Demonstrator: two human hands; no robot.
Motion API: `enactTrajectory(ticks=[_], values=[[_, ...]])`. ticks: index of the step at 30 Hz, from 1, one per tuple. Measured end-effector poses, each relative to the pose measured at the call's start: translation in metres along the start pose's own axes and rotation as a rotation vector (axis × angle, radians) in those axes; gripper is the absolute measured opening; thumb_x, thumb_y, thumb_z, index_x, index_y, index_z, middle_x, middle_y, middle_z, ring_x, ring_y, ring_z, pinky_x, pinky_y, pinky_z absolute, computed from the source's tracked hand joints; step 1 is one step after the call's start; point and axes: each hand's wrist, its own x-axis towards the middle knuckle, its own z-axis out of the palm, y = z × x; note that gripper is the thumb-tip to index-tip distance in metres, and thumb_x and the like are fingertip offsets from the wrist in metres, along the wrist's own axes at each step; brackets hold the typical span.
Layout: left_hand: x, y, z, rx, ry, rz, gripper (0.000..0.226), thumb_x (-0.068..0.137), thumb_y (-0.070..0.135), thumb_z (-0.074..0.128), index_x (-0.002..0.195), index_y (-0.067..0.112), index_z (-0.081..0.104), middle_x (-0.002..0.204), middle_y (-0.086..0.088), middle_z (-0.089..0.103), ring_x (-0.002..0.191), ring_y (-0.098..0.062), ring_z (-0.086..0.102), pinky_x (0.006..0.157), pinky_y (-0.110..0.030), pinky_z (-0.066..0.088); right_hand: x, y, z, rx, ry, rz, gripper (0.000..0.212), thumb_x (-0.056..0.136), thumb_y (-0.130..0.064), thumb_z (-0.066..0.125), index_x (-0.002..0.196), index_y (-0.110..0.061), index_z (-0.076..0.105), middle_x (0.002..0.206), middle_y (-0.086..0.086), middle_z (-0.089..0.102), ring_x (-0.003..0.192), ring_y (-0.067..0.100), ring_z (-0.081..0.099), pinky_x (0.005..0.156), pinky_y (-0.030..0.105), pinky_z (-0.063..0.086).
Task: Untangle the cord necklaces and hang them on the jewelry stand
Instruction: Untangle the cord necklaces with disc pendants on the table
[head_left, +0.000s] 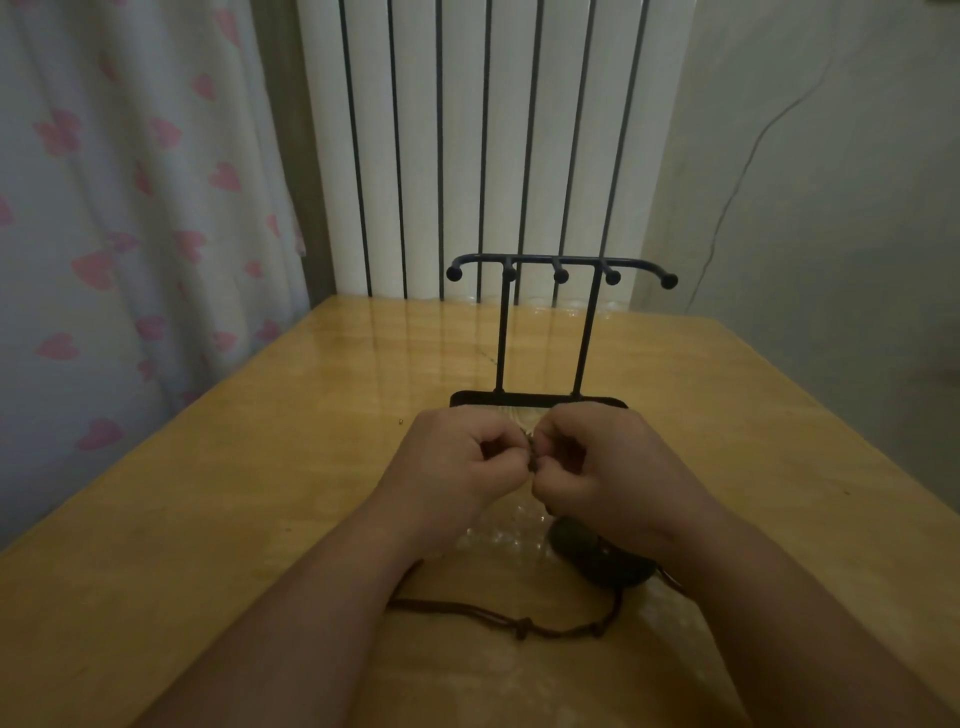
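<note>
- Cord necklaces of thin brown knotted cord (519, 626) lie in a loose loop on the table between the forearms. They run up to a dark rounded pendant (602, 564) under the right wrist. How many strands there are I cannot tell.
- The cord looks light, soft and limp, so it will likely sag and snag. It is best taken at its knots, and the pendant is probably the heavy end.
- Left hand (457, 462) and right hand (608, 462) meet just beyond, fingers curled tight, each pinching a small tangle of cord between them.
- Glossy yellow wooden table (260, 467) carries everything; its sheen suggests a slick top.
- Black metal jewelry stand (561, 262) is upright just past the hands, its ball-tipped hooks bare.
- Behind are a white ribbed radiator (467, 130), a pale curtain with pink hearts (130, 208) at left, and a plain wall with a thin wire (748, 156) at right.
</note>
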Motion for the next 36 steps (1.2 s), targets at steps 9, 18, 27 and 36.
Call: enactTrajectory(ticks=[9, 18, 27, 36], values=[[0.0, 0.005, 0.001, -0.307, -0.004, -0.217, 0.025, 0.088, 0.008, 0.058, 0.071, 0.02, 0.071, 0.059, 0.005, 0.061, 0.056, -0.007, 0.053, 0.055, -0.023, 0.045, 0.002, 0.003, 0.007, 0.185, 0.1, -0.003, 0.012, 0.071, -0.038, 0.056, 0.073, -0.028, 0.06, 0.066, -0.008, 0.059, 0.06, 0.006, 0.056, 0.056, 0.021, 0.051], [0.002, 0.005, -0.001, -0.283, 0.05, -0.221, 0.012, 0.088, 0.015, 0.066, 0.082, 0.019, 0.074, 0.063, 0.004, 0.067, 0.058, -0.006, 0.061, 0.057, -0.019, 0.049, 0.003, 0.013, 0.013, 0.287, 0.171, 0.045, 0.004, 0.081, -0.029, 0.06, 0.08, -0.027, 0.063, 0.072, -0.004, 0.062, 0.061, 0.008, 0.055, 0.056, 0.019, 0.049], [0.001, 0.003, -0.002, -0.1, 0.045, -0.152, 0.02, 0.087, 0.015, 0.066, 0.074, 0.03, 0.067, 0.057, 0.011, 0.061, 0.052, 0.0, 0.056, 0.051, -0.014, 0.045, 0.003, 0.01, 0.01, 0.038, 0.125, 0.017, 0.014, 0.085, -0.028, 0.066, 0.079, -0.037, 0.058, 0.077, -0.014, 0.059, 0.072, 0.002, 0.057, 0.061, 0.019, 0.049], [0.002, 0.0, 0.001, -0.076, 0.023, -0.113, 0.022, 0.085, 0.015, 0.067, 0.072, 0.033, 0.067, 0.062, 0.015, 0.064, 0.056, -0.001, 0.058, 0.052, -0.014, 0.047, 0.006, 0.0, 0.008, -0.127, 0.042, 0.008, 0.008, 0.085, -0.029, 0.059, 0.08, -0.029, 0.053, 0.078, -0.008, 0.054, 0.068, 0.01, 0.051, 0.065, 0.033, 0.053]])
